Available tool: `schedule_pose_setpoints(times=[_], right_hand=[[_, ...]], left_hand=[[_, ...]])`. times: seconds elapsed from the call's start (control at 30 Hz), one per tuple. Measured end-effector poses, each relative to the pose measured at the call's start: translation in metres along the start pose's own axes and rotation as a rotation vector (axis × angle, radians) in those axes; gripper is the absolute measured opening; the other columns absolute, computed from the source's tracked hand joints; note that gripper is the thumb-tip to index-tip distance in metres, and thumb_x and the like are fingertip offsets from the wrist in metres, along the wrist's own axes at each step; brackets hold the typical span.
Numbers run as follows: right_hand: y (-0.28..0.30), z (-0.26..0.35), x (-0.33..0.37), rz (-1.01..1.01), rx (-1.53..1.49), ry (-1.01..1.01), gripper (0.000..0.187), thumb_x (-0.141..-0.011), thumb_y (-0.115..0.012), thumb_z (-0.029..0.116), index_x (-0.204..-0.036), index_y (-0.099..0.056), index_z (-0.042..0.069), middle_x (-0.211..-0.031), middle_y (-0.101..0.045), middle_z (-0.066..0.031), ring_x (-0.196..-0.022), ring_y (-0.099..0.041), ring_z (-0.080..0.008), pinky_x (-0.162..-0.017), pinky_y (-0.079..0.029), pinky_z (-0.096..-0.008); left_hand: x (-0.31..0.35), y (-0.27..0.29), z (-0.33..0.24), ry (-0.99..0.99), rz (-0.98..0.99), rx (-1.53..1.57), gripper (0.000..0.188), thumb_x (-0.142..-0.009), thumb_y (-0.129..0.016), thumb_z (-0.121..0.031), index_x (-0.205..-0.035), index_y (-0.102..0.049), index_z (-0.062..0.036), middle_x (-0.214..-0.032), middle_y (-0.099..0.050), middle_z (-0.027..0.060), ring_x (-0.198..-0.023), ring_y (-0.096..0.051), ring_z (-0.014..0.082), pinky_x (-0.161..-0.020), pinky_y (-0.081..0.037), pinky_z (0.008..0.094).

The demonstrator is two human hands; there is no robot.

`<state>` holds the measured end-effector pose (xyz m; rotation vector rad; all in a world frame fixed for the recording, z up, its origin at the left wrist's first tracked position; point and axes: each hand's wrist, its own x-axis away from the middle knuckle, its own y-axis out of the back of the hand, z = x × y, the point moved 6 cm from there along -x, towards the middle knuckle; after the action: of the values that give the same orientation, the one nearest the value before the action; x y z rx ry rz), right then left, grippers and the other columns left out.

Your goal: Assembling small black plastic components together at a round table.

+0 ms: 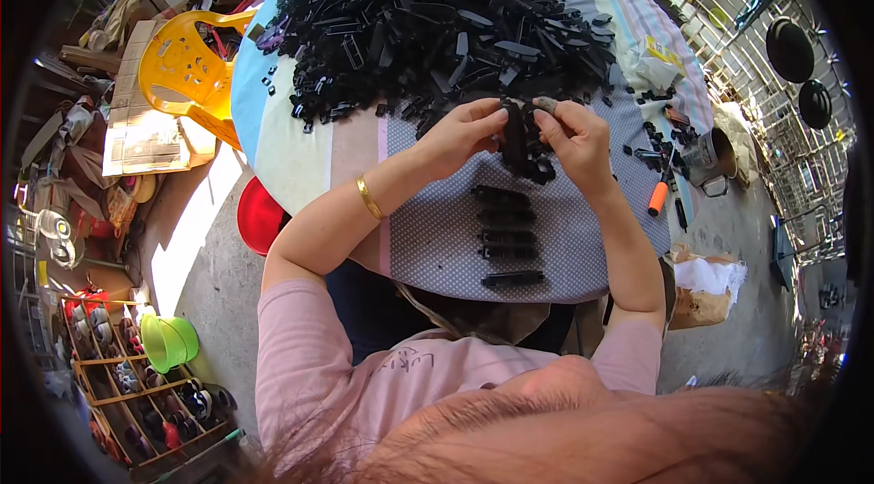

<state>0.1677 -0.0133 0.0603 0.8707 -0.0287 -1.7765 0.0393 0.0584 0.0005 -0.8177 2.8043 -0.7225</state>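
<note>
Head view, frame centre: left hand has thumb and fingers pinched on a long black part, held over the surface, just below the pile. Right hand: fingers narrow, at upper right of that part; can't tell if they grip it or a smaller piece. Below the hands, column of black plastic pieces lying crosswise. Big black pile, top centre. Right side of frame: orange-handled tool, metal cup near it. Upper left, yellow chair; lower left, green bucket beside shoe rack.
</note>
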Motion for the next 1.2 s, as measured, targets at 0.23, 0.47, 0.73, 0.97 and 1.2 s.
schedule_pose_setpoints(times=[0.23,0.47,0.73,0.97,1.2], right_hand=[[-0.005,0.015,0.0,0.081,0.054,0.139,0.013,-0.08,-0.062,0.006,-0.09,-0.063,-0.002,-0.071,-0.057,-0.0076,-0.059,-0.054,-0.0138,-0.052,-0.042,-0.0243],[-0.009,0.03,0.004,0.11,-0.015,0.224,0.018,-0.075,-0.063,-0.003,-0.093,-0.062,-0.004,-0.084,-0.062,-0.011,-0.07,-0.061,-0.0169,-0.06,-0.048,-0.023],[-0.007,0.029,0.003,0.108,0.245,0.283,0.016,-0.073,-0.065,-0.001,-0.089,-0.062,-0.004,-0.077,-0.06,-0.0125,-0.065,-0.06,-0.0245,-0.054,-0.047,-0.0284],[-0.007,0.041,0.005,0.059,0.357,0.46,0.01,-0.075,-0.063,0.002,-0.08,-0.057,-0.003,-0.073,-0.057,-0.0129,-0.062,-0.057,-0.0278,-0.053,-0.046,-0.0331],[-0.014,0.034,0.008,0.161,0.158,0.266,0.01,-0.075,-0.063,0.003,-0.078,-0.055,-0.003,-0.074,-0.056,-0.0141,-0.063,-0.057,-0.0282,-0.053,-0.045,-0.0338]], left_hand=[[0.003,-0.005,-0.001,0.072,0.063,0.18,0.026,-0.095,-0.043,-0.022,-0.113,-0.05,-0.0045,-0.09,-0.059,0.0061,-0.073,-0.061,0.016,-0.061,-0.051,0.0292],[0.004,0.004,0.001,0.09,-0.098,0.113,0.022,-0.092,-0.05,-0.021,-0.11,-0.052,-0.0084,-0.079,-0.058,0.0034,-0.051,-0.057,0.0116,-0.037,-0.041,0.0216],[0.004,-0.008,-0.003,0.08,0.042,0.231,0.032,-0.09,-0.053,-0.026,-0.105,-0.055,0.0019,-0.098,-0.061,0.0131,-0.089,-0.064,0.0231,-0.079,-0.054,0.0292],[0.0,0.007,0.0,0.114,0.08,-0.26,0.027,-0.089,-0.055,-0.021,-0.107,-0.055,-0.0002,-0.082,-0.058,0.0046,-0.068,-0.058,0.0115,-0.058,-0.046,0.0214],[0.003,-0.003,-0.009,-0.101,-0.081,-0.277,0.027,-0.091,-0.053,-0.024,-0.111,-0.052,-0.0059,-0.081,-0.051,-0.0043,-0.067,-0.043,0.0018,-0.059,-0.037,0.0167]])
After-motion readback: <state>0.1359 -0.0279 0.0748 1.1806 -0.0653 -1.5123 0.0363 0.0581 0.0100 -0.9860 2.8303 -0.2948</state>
